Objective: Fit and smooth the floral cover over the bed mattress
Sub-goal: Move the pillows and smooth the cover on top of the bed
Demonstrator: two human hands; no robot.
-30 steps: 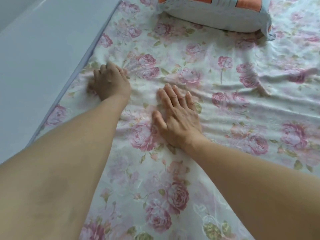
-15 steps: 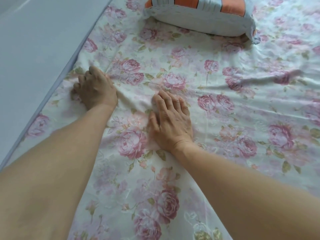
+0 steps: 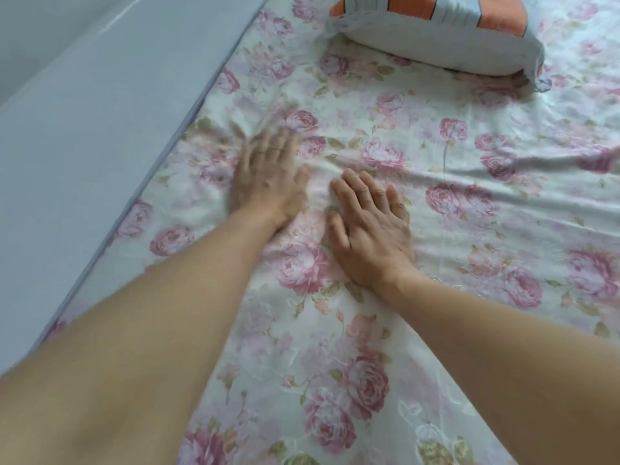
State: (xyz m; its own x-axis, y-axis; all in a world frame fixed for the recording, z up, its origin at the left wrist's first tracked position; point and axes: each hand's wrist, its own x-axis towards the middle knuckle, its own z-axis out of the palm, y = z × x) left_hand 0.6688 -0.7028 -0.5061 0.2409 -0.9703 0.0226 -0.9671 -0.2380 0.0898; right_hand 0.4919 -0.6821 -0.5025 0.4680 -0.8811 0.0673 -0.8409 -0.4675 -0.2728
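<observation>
While palm-down on floral cover [image 3: 469, 216], left hand [image 3: 268, 179] beside right hand [image 3: 369, 229], fingers straight, empty.

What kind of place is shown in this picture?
Most likely a bedroom: a floral cover lies spread over a bed, and a striped orange-and-blue pillow rests on it.

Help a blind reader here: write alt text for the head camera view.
Two bare hands lie flat on a rose-print floral cover: the left hand, motion-blurred, nearer its left edge, the right hand beside it on creased fabric. A striped orange and pale pillow lies at the top; a plain grey surface runs along the left.
</observation>
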